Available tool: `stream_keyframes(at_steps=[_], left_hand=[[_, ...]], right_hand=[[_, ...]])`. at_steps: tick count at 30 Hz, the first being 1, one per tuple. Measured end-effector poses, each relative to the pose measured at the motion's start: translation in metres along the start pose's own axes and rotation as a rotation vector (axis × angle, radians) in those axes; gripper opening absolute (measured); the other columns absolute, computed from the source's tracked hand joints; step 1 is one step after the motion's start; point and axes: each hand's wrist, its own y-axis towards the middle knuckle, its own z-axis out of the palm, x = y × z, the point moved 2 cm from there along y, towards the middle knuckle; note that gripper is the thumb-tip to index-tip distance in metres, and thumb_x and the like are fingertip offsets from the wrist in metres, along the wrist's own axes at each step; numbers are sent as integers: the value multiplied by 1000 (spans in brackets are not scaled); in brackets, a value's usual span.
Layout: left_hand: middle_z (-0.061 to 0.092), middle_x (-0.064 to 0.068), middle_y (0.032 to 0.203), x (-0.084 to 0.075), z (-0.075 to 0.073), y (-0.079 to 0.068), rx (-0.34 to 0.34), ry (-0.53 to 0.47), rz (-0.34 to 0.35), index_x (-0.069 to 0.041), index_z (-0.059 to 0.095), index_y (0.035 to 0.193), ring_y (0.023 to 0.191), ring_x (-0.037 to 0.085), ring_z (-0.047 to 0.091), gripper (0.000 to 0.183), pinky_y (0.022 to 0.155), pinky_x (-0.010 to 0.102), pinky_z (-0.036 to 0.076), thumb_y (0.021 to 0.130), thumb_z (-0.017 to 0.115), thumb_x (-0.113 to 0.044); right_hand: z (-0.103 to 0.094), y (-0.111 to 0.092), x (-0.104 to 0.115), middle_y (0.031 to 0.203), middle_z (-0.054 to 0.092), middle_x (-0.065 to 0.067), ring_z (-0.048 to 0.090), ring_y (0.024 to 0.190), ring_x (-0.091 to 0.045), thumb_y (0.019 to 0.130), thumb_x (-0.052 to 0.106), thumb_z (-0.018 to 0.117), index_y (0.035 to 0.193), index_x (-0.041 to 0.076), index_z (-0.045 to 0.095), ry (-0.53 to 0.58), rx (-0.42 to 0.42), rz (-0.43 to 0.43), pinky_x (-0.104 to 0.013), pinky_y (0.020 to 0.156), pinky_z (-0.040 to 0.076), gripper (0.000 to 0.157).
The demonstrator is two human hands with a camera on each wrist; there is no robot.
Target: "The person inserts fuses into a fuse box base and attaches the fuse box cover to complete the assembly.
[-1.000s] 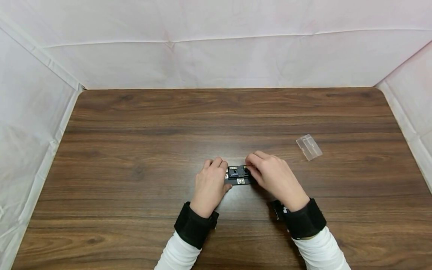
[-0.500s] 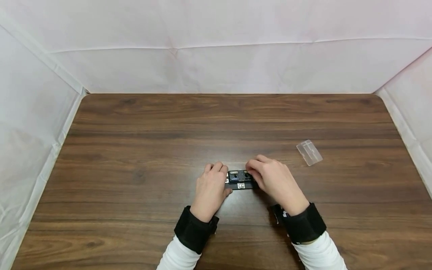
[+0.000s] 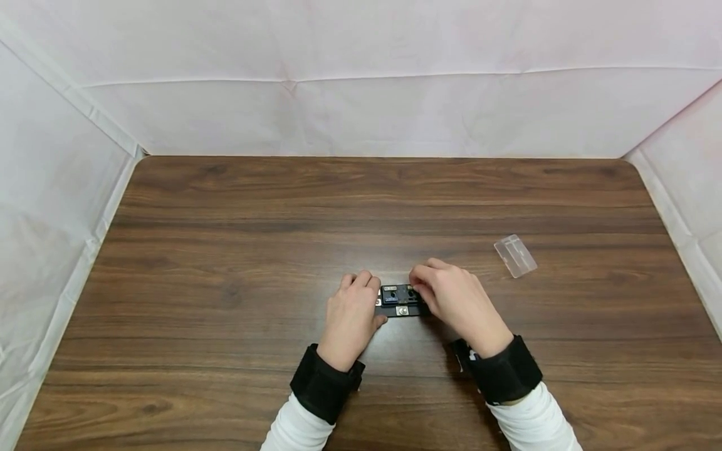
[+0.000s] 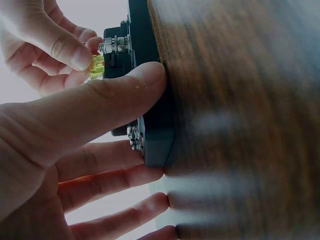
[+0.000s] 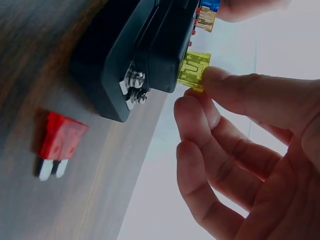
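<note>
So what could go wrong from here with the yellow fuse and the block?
The yellow fuse, pinched near its outer edge by the right hand, might tilt or slip; how firmly it is seated is unclear.

The red fuse lies loose near the end of the black fuse block and could get knocked away.

If the left hand loosens its grip, the block might slide on the table.

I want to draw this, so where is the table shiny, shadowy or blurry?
Head: pale shine on the table beyond the left hand, dark shadow beside the right hand; left wrist: blurry wood grain, whitish patches; right wrist: shadow beside the red fuse.
</note>
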Motion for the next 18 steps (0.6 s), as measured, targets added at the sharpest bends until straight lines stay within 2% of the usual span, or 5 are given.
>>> stream_keyframes(at_steps=[18], left_hand=[[61,5,95,0,0,0,2,2,-6,-6,64,96,95,25,54,43,63,41,56,62,84,-21]], right_hand=[[-4,11,1,71,56,2,52,59,-15,79,7,68,75,15,60,7,144,59,-33,46,44,11]])
